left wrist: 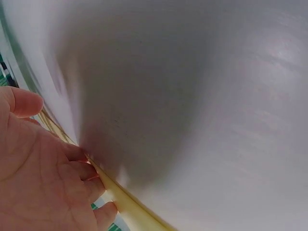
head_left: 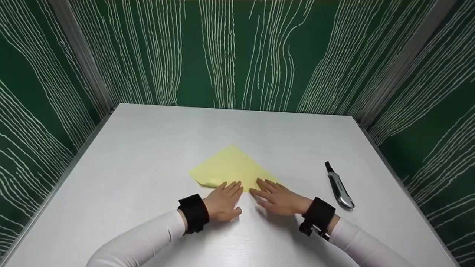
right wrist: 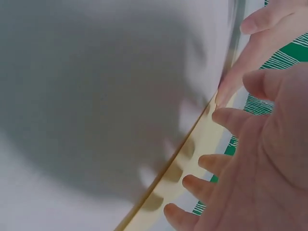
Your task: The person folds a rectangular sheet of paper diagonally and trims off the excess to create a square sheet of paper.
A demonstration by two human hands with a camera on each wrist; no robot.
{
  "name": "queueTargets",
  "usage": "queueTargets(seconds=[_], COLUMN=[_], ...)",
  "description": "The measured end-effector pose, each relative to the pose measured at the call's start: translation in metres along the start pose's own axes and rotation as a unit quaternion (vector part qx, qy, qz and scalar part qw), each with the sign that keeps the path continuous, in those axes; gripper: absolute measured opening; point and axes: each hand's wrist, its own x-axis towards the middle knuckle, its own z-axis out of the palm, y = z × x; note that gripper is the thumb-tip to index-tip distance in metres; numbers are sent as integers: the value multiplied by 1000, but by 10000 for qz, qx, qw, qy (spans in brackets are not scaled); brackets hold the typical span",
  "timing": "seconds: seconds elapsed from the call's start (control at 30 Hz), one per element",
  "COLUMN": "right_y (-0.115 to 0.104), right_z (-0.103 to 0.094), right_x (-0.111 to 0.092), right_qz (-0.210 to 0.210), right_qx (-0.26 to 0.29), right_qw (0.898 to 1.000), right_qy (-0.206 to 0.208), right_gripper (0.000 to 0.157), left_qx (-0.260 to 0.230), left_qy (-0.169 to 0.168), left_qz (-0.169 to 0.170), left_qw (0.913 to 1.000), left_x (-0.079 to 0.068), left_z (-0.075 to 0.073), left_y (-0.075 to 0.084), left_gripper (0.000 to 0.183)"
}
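Head view: yellow paper (head_left: 232, 165) corner pointing away.

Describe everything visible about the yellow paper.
The yellow paper is a pale, thin sheet lying flat near the middle of the white table, one corner pointing away from the person. Its near left edge curls up slightly. The left hand and right hand press straight fingers on its near edge.

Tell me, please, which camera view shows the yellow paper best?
The head view: the whole yellow paper lies on the white table, with the left hand and right hand flat on its near edge. The left wrist view shows only a thin yellow strip beside the fingers; the right wrist view, a blurred edge under fingertips.
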Motion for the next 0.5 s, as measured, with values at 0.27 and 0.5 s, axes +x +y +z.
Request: queueTargets(seconds=[0.27,0.5], right_y=[3,4], right_z=[3,2], right_x=[3,3], right_qz=[-33,-58], right_qx=[-104,-229], right_qw=[9999,9997], right_qy=[-50,-43], right_gripper=[58,57], left_qx=[-119,-245], left_qy=[48,166], left_qz=[61,223], left_qw=[9999,9993], left_x=[4,0], left_z=[8,7], left_y=[-5,-6], left_gripper=[72,70])
